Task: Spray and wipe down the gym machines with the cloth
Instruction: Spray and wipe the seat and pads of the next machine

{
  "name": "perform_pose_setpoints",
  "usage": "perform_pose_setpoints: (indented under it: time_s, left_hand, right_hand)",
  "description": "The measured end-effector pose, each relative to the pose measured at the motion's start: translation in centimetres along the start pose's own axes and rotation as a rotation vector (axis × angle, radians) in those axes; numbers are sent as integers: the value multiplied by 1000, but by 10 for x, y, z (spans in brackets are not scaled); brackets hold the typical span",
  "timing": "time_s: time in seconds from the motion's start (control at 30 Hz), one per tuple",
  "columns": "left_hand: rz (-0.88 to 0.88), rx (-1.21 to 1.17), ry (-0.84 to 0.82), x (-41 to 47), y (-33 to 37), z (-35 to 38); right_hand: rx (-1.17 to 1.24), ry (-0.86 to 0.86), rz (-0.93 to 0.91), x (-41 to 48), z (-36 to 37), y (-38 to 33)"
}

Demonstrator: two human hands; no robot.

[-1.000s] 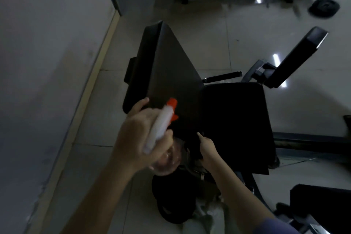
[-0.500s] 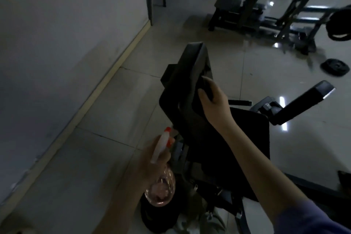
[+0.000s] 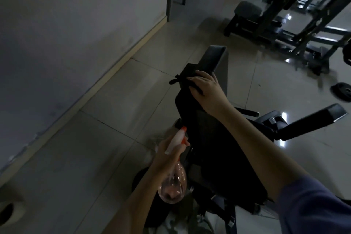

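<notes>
A black padded gym bench fills the middle, its raised backrest [image 3: 212, 59] pointing away and its seat pad [image 3: 224, 150] nearer me. My right hand [image 3: 206, 89] lies flat on the upper backrest, pressing a dark cloth [image 3: 182, 80] against it; the cloth's corner sticks out to the left. My left hand [image 3: 165, 157] grips a clear spray bottle [image 3: 173, 184] with a white head and orange nozzle, held low left of the seat, nozzle pointing up toward the backrest.
A grey wall with a pale skirting [image 3: 106, 76] runs along the left. Another machine with a round pad [image 3: 247, 9] stands at the back right. A weight plate [image 3: 341, 90] lies on the tiled floor at right. A black arm pad [image 3: 313, 121] juts right.
My right hand has slid with the cloth further up the backrest. The left hand with the bottle has dropped from in front of the pad to beside the seat. The view has tilted upward.
</notes>
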State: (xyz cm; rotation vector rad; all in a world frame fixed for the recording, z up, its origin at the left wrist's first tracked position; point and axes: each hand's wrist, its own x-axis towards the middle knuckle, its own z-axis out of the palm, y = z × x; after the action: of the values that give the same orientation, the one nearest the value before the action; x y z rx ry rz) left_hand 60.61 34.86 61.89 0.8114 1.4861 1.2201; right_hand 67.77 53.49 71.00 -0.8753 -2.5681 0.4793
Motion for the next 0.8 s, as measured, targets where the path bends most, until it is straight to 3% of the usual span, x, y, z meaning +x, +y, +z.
perform_pose_setpoints:
  time_s: [0.3,0.6,0.8]
  left_hand:
    - [-49,-124,92,-5,-15,18]
    - [-144,20,82,-9,-35,28]
    - [101,-92,178,-24,-7,30]
  right_hand:
    - [-15,56,20,0,2,-3]
    - [-15,72,28,-1,4,-4]
    - [-42,57,17,-2,6,-1]
